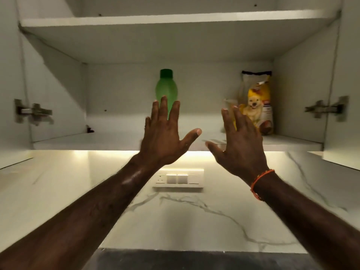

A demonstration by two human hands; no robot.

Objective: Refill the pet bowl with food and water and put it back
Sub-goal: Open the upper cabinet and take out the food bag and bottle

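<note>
On the shelf (116, 140), bottle (166, 88) stands left of food bag (259, 106) (well apart).

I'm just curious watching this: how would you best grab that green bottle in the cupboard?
Probably around its wide middle, from the front: the green bottle stands upright with open shelf either side, and the left hand is already spread open before it.

Matt white laminate cabinet shelf (116, 140) carrying a translucent green plastic bottle (166, 88) and, to its right, a glossy printed plastic food bag (260, 106); brushed metal hinges (33, 112) on the cabinet sides; below the shelf, a polished white marble-look wall (194, 211) with grey veins.
</note>
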